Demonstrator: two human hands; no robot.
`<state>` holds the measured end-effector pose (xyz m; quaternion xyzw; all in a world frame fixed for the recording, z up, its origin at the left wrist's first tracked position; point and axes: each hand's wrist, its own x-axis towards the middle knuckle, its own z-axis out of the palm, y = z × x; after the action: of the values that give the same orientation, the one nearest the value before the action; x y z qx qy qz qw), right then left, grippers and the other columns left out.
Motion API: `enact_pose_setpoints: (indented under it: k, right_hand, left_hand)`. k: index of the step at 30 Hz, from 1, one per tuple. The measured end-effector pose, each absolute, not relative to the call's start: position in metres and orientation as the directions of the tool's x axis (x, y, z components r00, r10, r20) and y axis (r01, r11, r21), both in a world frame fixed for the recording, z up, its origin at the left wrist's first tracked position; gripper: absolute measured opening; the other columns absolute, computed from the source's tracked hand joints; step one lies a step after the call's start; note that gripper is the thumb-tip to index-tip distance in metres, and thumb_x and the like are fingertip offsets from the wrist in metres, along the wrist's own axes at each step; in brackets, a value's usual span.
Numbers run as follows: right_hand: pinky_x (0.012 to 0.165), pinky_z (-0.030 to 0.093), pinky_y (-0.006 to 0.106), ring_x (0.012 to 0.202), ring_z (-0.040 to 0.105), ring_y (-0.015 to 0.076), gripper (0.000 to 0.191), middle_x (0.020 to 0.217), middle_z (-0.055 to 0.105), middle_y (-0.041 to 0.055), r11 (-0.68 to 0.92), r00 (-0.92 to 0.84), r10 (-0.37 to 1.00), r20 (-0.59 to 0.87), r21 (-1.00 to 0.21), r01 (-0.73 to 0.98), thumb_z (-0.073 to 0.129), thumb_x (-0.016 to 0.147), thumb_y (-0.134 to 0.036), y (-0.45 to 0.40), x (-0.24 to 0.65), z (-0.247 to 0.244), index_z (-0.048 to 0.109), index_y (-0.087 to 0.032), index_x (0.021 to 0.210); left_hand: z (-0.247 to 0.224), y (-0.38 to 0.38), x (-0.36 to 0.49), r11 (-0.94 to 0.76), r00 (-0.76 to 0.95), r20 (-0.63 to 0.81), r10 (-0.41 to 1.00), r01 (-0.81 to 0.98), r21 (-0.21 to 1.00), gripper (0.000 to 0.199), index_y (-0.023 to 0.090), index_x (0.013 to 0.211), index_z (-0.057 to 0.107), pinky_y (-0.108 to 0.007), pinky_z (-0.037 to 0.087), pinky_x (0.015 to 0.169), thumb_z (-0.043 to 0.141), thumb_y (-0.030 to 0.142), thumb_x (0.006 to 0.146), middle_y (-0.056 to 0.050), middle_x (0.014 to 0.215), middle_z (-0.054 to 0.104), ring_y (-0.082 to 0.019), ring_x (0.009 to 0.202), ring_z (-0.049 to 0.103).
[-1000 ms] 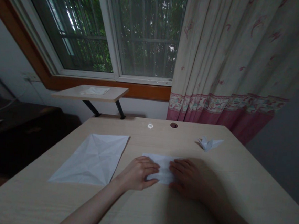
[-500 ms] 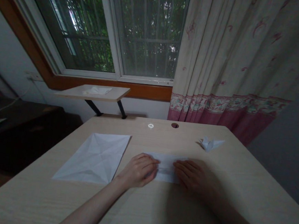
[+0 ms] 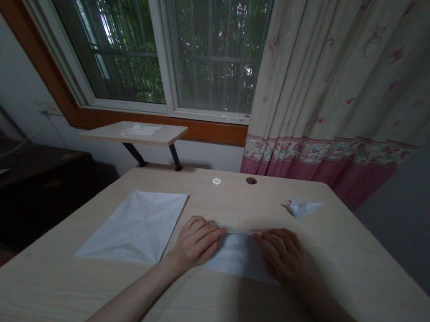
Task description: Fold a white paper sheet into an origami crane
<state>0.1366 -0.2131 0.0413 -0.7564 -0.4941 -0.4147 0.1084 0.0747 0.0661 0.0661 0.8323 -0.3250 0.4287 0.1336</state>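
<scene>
A white sheet of paper point(image 3: 240, 257) lies on the desk between my hands, with a narrow raised or folded strip along its far edge. My left hand point(image 3: 198, 241) is closed on the left end of that edge, fingertips pinched at the strip. At the right end my right hand point(image 3: 284, 253) pinches the same edge, its thumb hidden from sight. Both hands cover the sheet's side corners. Left of my left hand a larger creased square of white paper point(image 3: 141, 227) lies flat. A folded paper crane point(image 3: 300, 206) rests beyond my right hand.
The pale wooden desk point(image 3: 203, 304) has a round cable hole point(image 3: 251, 180) near its back edge. At the back left stands a small raised shelf point(image 3: 168, 135) with crumpled white paper point(image 3: 143, 129) on it. A curtain point(image 3: 317, 89) hangs behind the desk.
The narrow strip at the far edge now shows where the paper stretched flat past my fingers. More of the sheet extends toward me, and my hands have moved slightly apart.
</scene>
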Motion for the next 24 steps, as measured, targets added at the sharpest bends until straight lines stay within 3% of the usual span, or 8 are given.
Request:
enact_pose_setpoints:
  k: [6,10,16,20,24]
  right_hand:
    - [0.09,0.049,0.042,0.1,0.064,0.0231,0.055,0.108,0.071,0.0077,-0.506,0.244,0.603,0.759,0.128,0.853,0.048,0.092,-0.007,-0.213,0.143,0.038,0.043,-0.023,0.145]
    - [0.095,0.047,0.042,0.112,0.061,0.0237,0.055,0.12,0.069,0.0096,-0.53,0.255,0.587,0.769,0.127,0.838,0.046,0.094,-0.007,-0.211,0.147,0.038,0.039,-0.022,0.146]
    - [0.11,0.032,0.044,0.122,0.056,0.022,0.06,0.126,0.067,0.0053,-0.62,0.284,0.587,0.758,0.195,0.76,0.045,0.095,-0.004,-0.204,0.149,0.025,0.036,-0.027,0.149]
    - [0.116,0.017,0.051,0.133,0.045,0.0259,0.06,0.14,0.056,0.0052,-0.681,0.368,0.589,0.72,0.195,0.706,0.048,0.097,-0.014,-0.197,0.149,0.02,0.03,-0.031,0.152]
    - [0.115,0.011,0.058,0.141,0.031,0.0321,0.064,0.149,0.046,0.0092,-0.698,0.441,0.598,0.669,0.164,0.697,0.05,0.097,-0.023,-0.193,0.149,0.02,0.022,-0.028,0.155]
  left_hand:
    - [0.062,0.066,0.076,-0.785,0.428,0.833,-0.351,-0.619,-0.014,0.038,0.023,0.129,0.053,-0.035,0.049,0.084,0.051,0.014,0.092,-0.004,0.098,0.072,-0.017,0.084,0.065]
    - [0.058,0.068,0.078,-0.854,0.41,0.859,-0.307,-0.516,-0.059,0.033,0.026,0.124,0.057,-0.038,0.042,0.095,0.05,0.015,0.094,-0.004,0.103,0.071,-0.019,0.095,0.064]
    - [0.053,0.068,0.079,-0.909,0.426,0.857,-0.288,-0.402,-0.106,0.028,0.031,0.114,0.06,-0.043,0.034,0.105,0.049,0.014,0.094,-0.003,0.112,0.068,-0.021,0.108,0.059]
    - [0.05,0.064,0.08,-0.935,0.514,0.815,-0.268,-0.342,-0.092,0.031,0.031,0.121,0.059,-0.049,0.027,0.112,0.052,0.019,0.093,-0.005,0.127,0.062,-0.025,0.121,0.051]
    - [0.042,0.059,0.083,-0.947,0.617,0.748,-0.242,-0.318,-0.044,0.041,0.029,0.134,0.053,-0.055,0.02,0.116,0.054,0.024,0.093,-0.009,0.144,0.049,-0.03,0.135,0.039]
